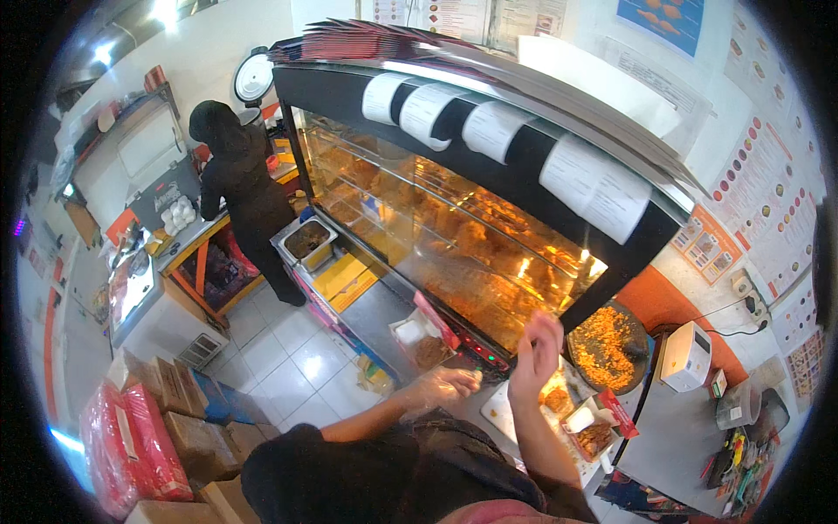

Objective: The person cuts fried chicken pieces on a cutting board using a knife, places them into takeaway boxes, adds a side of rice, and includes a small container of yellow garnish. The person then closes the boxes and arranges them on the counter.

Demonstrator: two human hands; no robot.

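Note:
My left hand (448, 386), seemingly in a thin clear glove, is held with bent fingers above the steel counter (399, 308). Just beyond it stands an open paper food box (432, 350) with a white block of rice and dark food. My right hand (540, 347) is raised in front of the lower right corner of the glass food warmer (452, 229); its fingers are curled and blurred. Below that hand, a piece of fried food (556, 398) lies on a white cutting board (501, 412). Another open food box (592, 435), holding rice and fried food, rests there too.
A wide stone mortar (609, 347) of orange crumbled food sits right of the warmer. Paper slips (589, 187) hang from the warmer's top edge. A steel pan (308, 242) stands on the counter's far end. A co-worker (242, 190) stands beyond; cartons (196, 445) are stacked lower left.

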